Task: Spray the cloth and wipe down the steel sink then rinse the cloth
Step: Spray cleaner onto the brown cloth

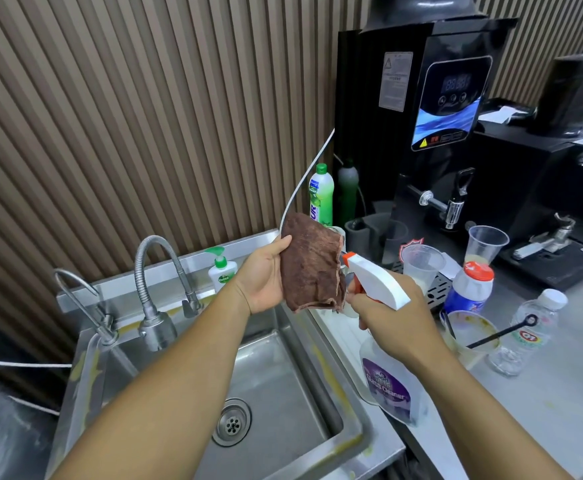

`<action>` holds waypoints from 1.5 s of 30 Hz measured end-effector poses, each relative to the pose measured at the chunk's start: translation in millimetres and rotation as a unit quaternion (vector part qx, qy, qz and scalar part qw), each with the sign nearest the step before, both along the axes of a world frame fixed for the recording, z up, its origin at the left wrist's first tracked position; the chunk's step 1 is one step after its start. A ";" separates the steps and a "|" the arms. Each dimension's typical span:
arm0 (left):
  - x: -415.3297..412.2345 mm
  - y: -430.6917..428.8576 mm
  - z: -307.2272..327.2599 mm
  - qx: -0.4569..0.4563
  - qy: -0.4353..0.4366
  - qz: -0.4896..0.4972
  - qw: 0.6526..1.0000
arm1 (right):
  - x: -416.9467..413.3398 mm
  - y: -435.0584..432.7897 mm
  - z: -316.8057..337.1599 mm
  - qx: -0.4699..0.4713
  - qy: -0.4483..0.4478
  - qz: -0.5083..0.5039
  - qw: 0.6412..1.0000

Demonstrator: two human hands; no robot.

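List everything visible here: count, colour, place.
cloth: 1, brown, held up over sink
spray bottle: 1, clear with white-orange trigger, nozzle at cloth
sink: 1, steel, lower centre
faucets: 2, steel, behind sink
soap pump: 1, white-green, sink ledge
dish soap bottles: 2, green, by wall
water boiler: 1, black, counter
plastic cups: 2, clear, counter
water bottle: 1, clear, right
left hand: holds cloth
right hand: grips sprayer

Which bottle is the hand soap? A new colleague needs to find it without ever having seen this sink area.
Start at the steel sink and look to its back ledge against the ribbed wall. Right of the tall flexible faucet stands the hand soap bottle. It is small and white with a green pump top and green Dettol badge, unlike the taller green-capped dish soap bottle farther right.
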State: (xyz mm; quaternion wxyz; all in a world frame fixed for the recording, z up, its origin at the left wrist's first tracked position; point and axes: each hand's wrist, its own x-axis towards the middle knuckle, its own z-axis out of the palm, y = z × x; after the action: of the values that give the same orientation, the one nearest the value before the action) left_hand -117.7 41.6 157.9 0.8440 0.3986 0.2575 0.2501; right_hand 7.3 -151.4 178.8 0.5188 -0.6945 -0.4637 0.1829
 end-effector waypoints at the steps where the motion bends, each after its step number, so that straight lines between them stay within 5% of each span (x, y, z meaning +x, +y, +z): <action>1: -0.1 1.0 -0.2 -0.001 -0.003 -0.001 1.000 | 0.9 -0.3 -1.0 -0.001 0.000 -0.002 1.000; 21: 8.0 14.0 6.2 -0.012 -0.046 -0.013 0.999 | 11.0 -16.6 -7.1 -0.028 0.058 -0.005 0.998; 35: 13.4 9.5 6.6 -0.001 -0.010 -0.024 1.000 | 13.5 -10.2 -6.7 0.016 0.015 -0.036 0.999; 45: 17.6 15.8 8.9 0.004 -0.022 -0.032 0.999 | -2.4 -15.7 -23.2 -0.040 -0.004 0.026 0.999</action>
State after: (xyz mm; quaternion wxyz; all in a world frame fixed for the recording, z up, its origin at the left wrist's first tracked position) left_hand -100.1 57.4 166.8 0.8554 0.4046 0.2246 0.2327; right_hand 4.9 -167.1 155.6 0.4839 -0.7030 -0.4763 0.2115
